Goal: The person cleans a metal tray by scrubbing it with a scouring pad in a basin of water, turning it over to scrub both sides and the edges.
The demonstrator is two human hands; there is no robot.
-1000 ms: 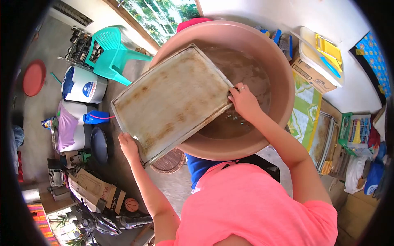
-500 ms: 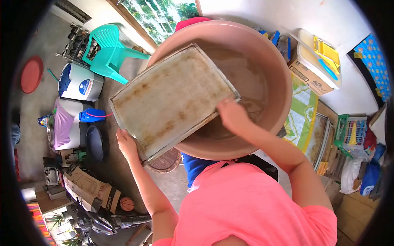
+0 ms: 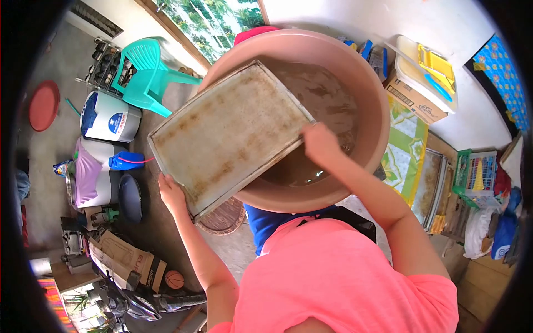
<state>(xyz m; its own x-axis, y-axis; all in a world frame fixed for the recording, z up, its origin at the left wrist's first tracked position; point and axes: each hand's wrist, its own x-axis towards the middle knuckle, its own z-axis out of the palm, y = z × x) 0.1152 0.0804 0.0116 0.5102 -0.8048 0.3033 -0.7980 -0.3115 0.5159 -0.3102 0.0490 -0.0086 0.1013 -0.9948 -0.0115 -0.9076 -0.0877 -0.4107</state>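
A flat, rimmed metal baking tray (image 3: 227, 139) with brown stains is tilted across the left side of a large pinkish-brown basin (image 3: 373, 105). My left hand (image 3: 173, 194) grips the tray at its lower left end, outside the basin. My right hand (image 3: 322, 145) is closed against the tray's right corner, over the basin. Its fingertips are hidden, so whatever it may hold does not show. Murky brownish water (image 3: 327, 94) lies in the basin, below the tray.
A green plastic chair (image 3: 141, 72) stands beyond the basin at left. A round wooden stool top (image 3: 223, 217) shows under the tray. More metal trays (image 3: 428, 186) lean at right, near a cardboard box (image 3: 413, 100). A basketball (image 3: 174, 279) sits at lower left.
My right hand has shifted slightly right along the tray's edge, nearer its corner. The tray's right end has moved a little left. My left hand keeps its grip.
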